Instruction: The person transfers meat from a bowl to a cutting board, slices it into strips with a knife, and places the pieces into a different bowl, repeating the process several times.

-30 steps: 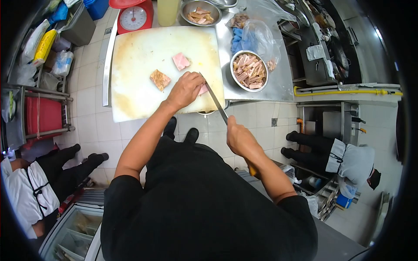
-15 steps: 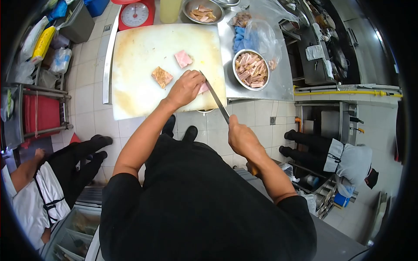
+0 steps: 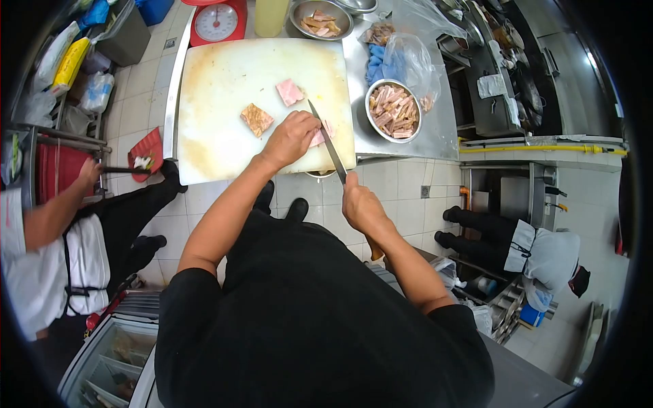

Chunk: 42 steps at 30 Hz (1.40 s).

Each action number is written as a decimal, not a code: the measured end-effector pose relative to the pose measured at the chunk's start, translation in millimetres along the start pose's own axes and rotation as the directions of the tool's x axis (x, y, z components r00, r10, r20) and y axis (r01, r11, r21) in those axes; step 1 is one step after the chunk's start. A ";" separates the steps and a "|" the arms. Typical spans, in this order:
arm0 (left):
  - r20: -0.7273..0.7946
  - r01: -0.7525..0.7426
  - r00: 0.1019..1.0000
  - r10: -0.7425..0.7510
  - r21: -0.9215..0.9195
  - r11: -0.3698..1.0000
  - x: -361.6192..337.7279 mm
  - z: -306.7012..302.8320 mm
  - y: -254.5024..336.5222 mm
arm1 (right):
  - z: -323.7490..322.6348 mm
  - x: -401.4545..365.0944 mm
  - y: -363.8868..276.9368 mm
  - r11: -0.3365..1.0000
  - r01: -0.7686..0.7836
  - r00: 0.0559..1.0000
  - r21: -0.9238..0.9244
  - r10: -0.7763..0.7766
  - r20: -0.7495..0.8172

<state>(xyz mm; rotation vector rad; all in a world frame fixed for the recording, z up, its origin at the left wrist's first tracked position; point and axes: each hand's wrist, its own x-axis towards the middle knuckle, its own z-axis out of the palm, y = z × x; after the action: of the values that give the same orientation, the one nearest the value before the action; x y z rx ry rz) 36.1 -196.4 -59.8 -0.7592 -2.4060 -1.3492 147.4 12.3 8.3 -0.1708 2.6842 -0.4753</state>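
My right hand point(image 3: 365, 204) is wrapped around the handle of a long knife point(image 3: 332, 149), whose blade slants up and left across the cutting board point(image 3: 218, 75). Beside the blade, my left hand point(image 3: 294, 138) has its fingers curled down on a piece of pink meat point(image 3: 317, 139), partly hidden by those fingers. A narrow strip of the meat shows on the blade's right side. Two more chunks lie on the board: a browned meat chunk point(image 3: 257, 120) just left of my left hand, and a pink meat chunk point(image 3: 290, 92) above it.
A metal bowl of meat strips point(image 3: 394, 111) stands on the steel table right of the board. Behind are a red scale point(image 3: 216, 22) and another bowl of meat pieces point(image 3: 321, 20). At left, a co-worker holds a red dustpan point(image 3: 147, 154); another person point(image 3: 544, 248) stands at right.
The knife and my right hand have moved left, with the blade tip further up the board. At left, the co-worker's arm has lifted and a red dustpan has come into view.
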 end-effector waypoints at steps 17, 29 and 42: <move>-0.048 0.014 0.999 -0.012 0.033 0.999 -6.3 -4.2 1.4 | -54.6 -5.0 -31.9 0.996 -0.073 0.984 -0.043 0.079 0.160; -0.051 0.032 0.998 -0.032 -0.009 0.999 -15.1 -16.8 2.0 | -49.5 -4.4 -30.3 0.999 -0.038 0.990 -0.019 0.040 0.136; -0.038 0.038 0.999 -0.037 0.017 0.999 -19.2 -16.5 3.3 | -35.5 3.1 -28.9 1.000 -0.002 0.983 0.017 -0.002 0.181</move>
<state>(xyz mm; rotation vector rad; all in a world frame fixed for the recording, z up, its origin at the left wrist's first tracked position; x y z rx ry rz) 53.6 -214.9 -58.0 -0.6816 -2.4111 -1.3424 131.4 -4.6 47.8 -0.1993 2.5016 -0.4591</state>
